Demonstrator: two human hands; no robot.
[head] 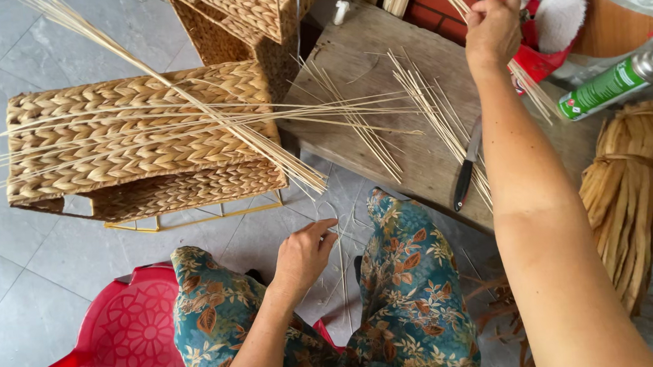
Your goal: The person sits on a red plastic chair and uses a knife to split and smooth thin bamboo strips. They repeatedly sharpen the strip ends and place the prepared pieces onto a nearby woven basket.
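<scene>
My right hand (492,28) is raised at the upper right, closed around a bundle of thin pale reed strips (530,89) that run up and down through the fist. My left hand (305,254) hovers low between my knees, fingers pinched on a single thin strip (341,263). More loose strips (433,115) lie fanned on a worn wooden board (364,58). A long bunch of strips (206,111) slants across a woven straw basket (139,139) on a yellow wire frame.
A black-handled knife (466,167) lies on the board's near edge. A green spray can (610,83), a red scoop with a white pad (553,30) and a bundle of tan dried fibre (625,185) sit at right. More woven baskets (253,12) stand behind; a red plastic chair (123,343) stands at lower left.
</scene>
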